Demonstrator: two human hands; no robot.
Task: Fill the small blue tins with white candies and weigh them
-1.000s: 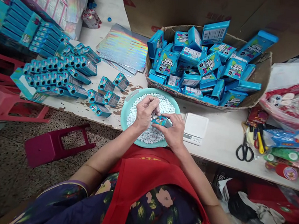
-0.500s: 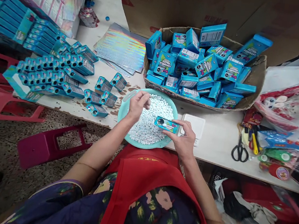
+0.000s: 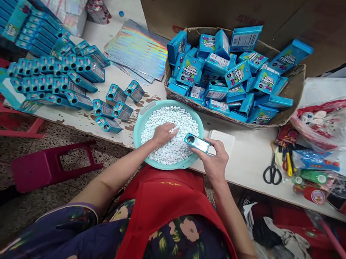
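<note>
A mint-green basin [image 3: 139, 121] full of small white candies [image 3: 173, 152] stands at the table's front edge. My left hand [image 3: 164, 134] is down in the candies with its fingers bent, the fingertips partly hidden among them. My right hand [image 3: 215, 156] grips a small blue box [image 3: 201, 143] over the basin's right side, thumb below and fingers above. The box lies tilted, with a dark round hole at its left end. Behind the basin, a cardboard carton [image 3: 297, 84] holds a heap of blue boxes [image 3: 190, 70].
Rows of blue boxes [image 3: 48, 82] stand at the left, beside shiny sheets [image 3: 138, 51]. A white scale [image 3: 225, 142] sits right of the basin. Scissors [image 3: 272, 173] and plastic bags lie farther right. A magenta stool [image 3: 34, 169] is below left.
My left hand has gone down from above the basin into the candies. The box in my right hand has turned a little. The view has shifted slightly.
</note>
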